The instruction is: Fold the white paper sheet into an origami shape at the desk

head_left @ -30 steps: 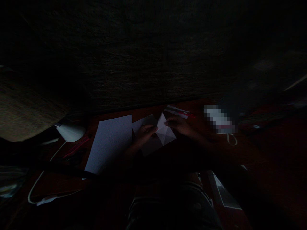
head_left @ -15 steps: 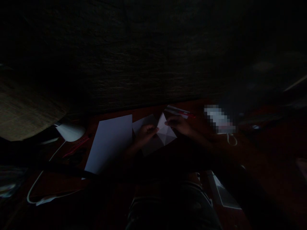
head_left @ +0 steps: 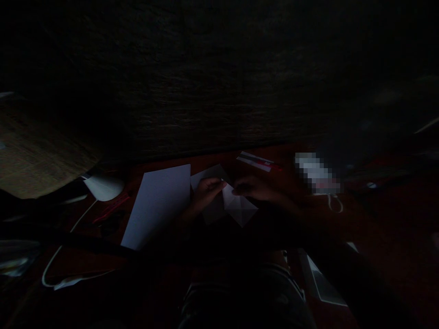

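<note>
A small creased sheet of white paper (head_left: pixel 238 204) is held between my hands, with crossing fold lines on it. My left hand (head_left: pixel 206 189) pinches its upper left corner between thumb and finger. At the upper right edge, my right hand (head_left: pixel 252 187) is closed on the same paper. Underneath lies another, greyer sheet (head_left: pixel 214 212), partly covered by my left hand and the creased paper. The scene is very dark, so the fingertips are hard to make out.
A larger white sheet (head_left: pixel 161 201) lies to the left. Behind my right hand are a paper strip and a red pen-like object (head_left: pixel 265 163). A white cone-shaped thing (head_left: pixel 104 187) and a white cable (head_left: pixel 51 265) are at far left; a blurred-out pale item (head_left: pixel 313 171) is at right.
The creased paper has come down a little and its top point has tilted left. My right hand has lowered slightly with it; both hands keep their hold.
</note>
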### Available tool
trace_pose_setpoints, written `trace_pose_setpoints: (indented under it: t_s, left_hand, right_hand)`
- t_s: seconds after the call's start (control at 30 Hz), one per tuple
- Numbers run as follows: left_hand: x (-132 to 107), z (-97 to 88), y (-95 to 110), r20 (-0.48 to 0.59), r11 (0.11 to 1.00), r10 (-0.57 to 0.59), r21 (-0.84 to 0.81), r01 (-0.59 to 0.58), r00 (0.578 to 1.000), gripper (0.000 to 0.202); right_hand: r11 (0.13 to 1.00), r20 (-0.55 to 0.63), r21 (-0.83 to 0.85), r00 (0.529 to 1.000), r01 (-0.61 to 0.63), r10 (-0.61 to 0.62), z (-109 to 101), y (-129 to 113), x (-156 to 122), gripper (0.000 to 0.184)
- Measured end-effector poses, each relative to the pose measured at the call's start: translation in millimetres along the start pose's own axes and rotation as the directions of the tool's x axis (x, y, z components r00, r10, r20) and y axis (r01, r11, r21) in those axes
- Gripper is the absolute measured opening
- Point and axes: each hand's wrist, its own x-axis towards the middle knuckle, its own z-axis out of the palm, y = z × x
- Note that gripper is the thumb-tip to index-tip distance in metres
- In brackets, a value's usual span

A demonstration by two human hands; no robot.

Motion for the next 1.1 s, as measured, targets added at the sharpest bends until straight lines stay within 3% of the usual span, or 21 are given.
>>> trace_pose_setpoints:
  t_s: [0.23,0.53,0.87,1.1]
  left_hand:
    - [-2.1,3.0,4.4,-0.008,0.998,0.045,-0.053,-0.046,0.999,0.043]
    - [-1.0,2.7,6.0,-0.1,0.99,0.046,-0.125,-0.058,0.994,0.03]
    - [-0.5,6.1,6.6,-0.158,0.951,-0.054,-0.31,0.002,0.986,0.022]
    - [-1.7,5.0,4.4,-0.184,0.998,0.045,-0.044,-0.054,0.982,0.028]
  right_hand:
    - [0.997,0.006,-0.05,0.998,0.062,-0.062,-3.9,-3.5,-1.0,0.03]
    - [0.995,0.028,-0.057,0.997,0.077,-0.075,-0.8,1.8,-0.2,0.031]
    - [0.998,0.021,0.022,0.998,0.053,-0.054,3.3,-3.6,0.0,0.035]
    - [0.997,0.031,-0.033,0.997,0.068,-0.067,4.9,0.1,0.0,0.033]
